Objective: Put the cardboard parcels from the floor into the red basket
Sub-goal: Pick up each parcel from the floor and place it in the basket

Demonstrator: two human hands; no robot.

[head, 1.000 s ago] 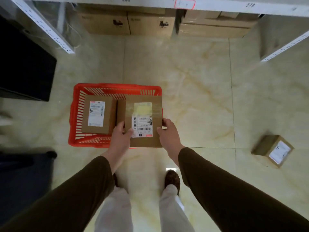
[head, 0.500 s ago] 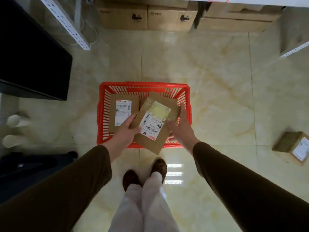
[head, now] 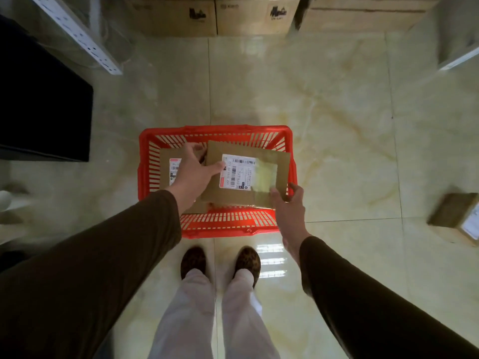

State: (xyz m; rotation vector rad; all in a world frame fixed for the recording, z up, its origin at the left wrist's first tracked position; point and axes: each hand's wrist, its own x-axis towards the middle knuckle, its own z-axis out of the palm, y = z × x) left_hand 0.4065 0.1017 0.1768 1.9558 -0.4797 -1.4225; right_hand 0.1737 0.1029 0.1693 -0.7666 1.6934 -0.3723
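A flat cardboard parcel [head: 269, 154] with a white barcode label lies sideways over the right half of the red basket [head: 228, 225]. My left hand [head: 193, 174] grips its left edge, thumb on the label. My right hand [head: 286, 203] holds its near right corner. Under my left hand a second labelled parcel [head: 166, 161] rests in the basket's left half, partly hidden. A third cardboard parcel [head: 456, 216] lies on the floor at the right edge of view.
The basket stands on glossy marble tiles just ahead of my feet [head: 220, 261]. Large cartons [head: 241, 16] line the floor under the far shelf. A metal shelf upright [head: 77, 35] and a black panel [head: 44, 107] stand at left.
The parcel in my hands has turned from upright to sideways and gone lower over the basket's right half. The view has shifted, so the basket appears nearer the centre.
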